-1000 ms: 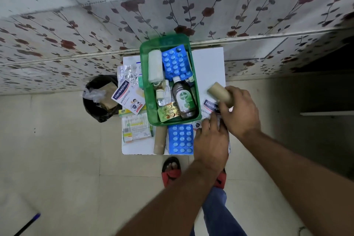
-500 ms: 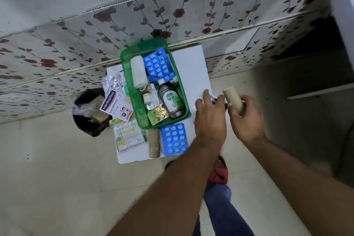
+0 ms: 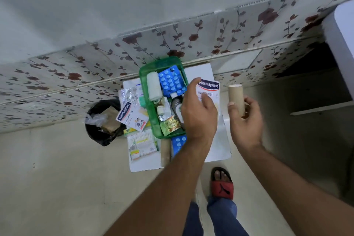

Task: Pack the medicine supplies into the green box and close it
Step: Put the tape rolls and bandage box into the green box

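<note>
Green plastic box (image 3: 151,113) sits open on the white table (image 3: 220,147), directly beneath and to the left of the left hand (image 3: 198,113), which covers its right rim. Inside show a white gauze roll (image 3: 153,88), a blue pill blister sheet (image 3: 171,80), a yellow sachet (image 3: 170,125) and a dark bottle (image 3: 177,104) half hidden by the knuckles. That hand pinches a Hansaplast packet (image 3: 208,89) between thumb and fingers, covering its lower print. The right hand (image 3: 244,119) curls around a tan roll (image 3: 236,97), its lower end buried in the palm. Left of the box lie a second Hansaplast packet (image 3: 130,117) and blurred, unreadable strips (image 3: 141,143). A second blister sheet (image 3: 179,142) is cut off by the forearm.
</note>
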